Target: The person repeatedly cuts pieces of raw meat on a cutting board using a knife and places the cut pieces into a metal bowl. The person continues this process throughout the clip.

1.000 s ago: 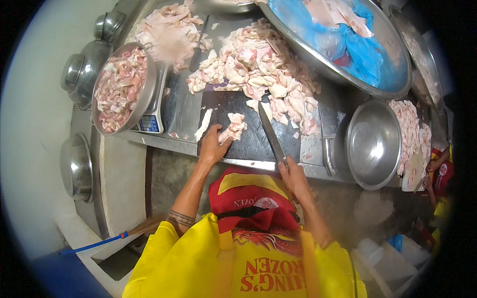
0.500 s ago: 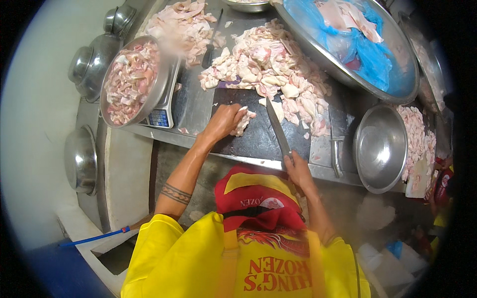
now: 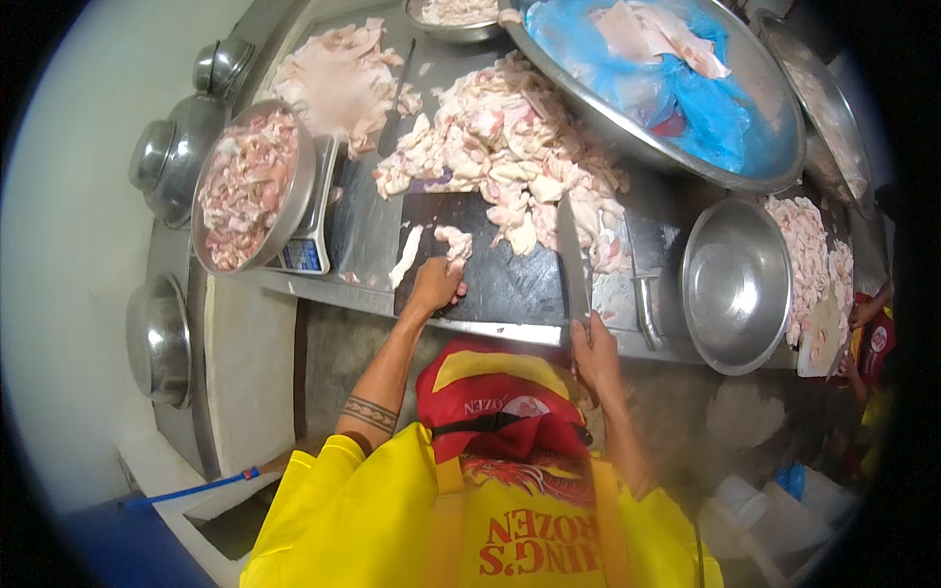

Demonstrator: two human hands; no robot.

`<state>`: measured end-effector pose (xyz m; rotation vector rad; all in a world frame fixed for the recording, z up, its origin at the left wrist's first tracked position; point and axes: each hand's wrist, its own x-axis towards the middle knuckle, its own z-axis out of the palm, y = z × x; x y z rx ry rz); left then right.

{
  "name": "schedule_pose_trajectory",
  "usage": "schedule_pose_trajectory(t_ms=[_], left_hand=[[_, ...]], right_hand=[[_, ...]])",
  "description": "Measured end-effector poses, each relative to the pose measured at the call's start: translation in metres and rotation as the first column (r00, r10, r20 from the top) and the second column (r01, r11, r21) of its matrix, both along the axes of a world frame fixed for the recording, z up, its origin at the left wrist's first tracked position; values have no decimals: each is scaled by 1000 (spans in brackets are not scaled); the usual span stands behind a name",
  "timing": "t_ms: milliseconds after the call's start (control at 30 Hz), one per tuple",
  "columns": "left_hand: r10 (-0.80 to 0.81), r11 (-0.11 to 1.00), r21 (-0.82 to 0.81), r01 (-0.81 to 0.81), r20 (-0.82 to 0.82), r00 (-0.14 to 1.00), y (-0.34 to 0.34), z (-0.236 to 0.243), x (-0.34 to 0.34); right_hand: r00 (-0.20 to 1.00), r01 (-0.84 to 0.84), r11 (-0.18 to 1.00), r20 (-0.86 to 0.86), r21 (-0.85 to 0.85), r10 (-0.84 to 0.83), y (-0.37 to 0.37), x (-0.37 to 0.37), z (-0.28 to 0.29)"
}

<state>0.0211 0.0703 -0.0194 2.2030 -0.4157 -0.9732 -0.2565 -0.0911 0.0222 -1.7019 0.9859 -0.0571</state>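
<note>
Left hand [image 3: 436,286], at eight o'clock on the board [image 3: 515,289], curls fingers against pale meat [image 3: 454,240], grip unclear. Right hand [image 3: 595,353] clamps fingers on a knife [image 3: 572,250] pointing toward twelve.

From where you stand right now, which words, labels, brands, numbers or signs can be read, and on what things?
Yellow shirt: large red lettering, upside down, partly legible; I don't copy its wording.
Red apron: small lettering beside a round emblem, also uncopied.
White scale, blue keypad: marks too small to read.
Co-worker's red clothing: pale round mark, too small to read.
</note>
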Motion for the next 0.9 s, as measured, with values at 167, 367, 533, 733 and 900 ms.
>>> schedule_pose_trajectory(t_ms=[167,367,533,733,900], left_hand=[[9,999,38,-20,270,963,25,-20,-12],[-80,990,140,21,429,900,31,-23,-15],[-73,996,83,41,437,897,25,-28,-17],[-53,986,167,-19,413,909,18,-17,-12],[-90,970,241,-11,405,910,8,-12,-16]], right_hand=[[903,-430,848,-165,-310,398,19,38,6],[790,-607,721,-346,-334,505,5,91,-6],[854,-520,740,-259,-427,451,3,96,-4],[719,-695,596,-369,-403,589,24,84,7],[646,-763,551,-421,-338,637,23,66,7]])
